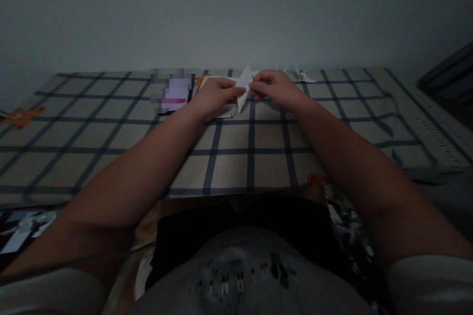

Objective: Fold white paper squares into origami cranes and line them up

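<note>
A folded piece of white paper (244, 81), pointed at top and bottom, is held up between my two hands over the far part of the table. My left hand (219, 92) pinches its left side between thumb and fingers. From the other side my right hand (271, 87) grips its right edge with thumb and fingertips. Under and beside my left hand lie white paper sheets (226, 111), partly covered by it. Further right, near the wall, sit folded white paper figures (306, 77) with thin pointed tips.
A checked cloth (232, 167) covers the table, which meets a plain wall (236, 15). Left of my left hand lies a phone (176, 89) with a lit, partly blurred screen. A dark object (449, 76) stands at the far right. The room is dim.
</note>
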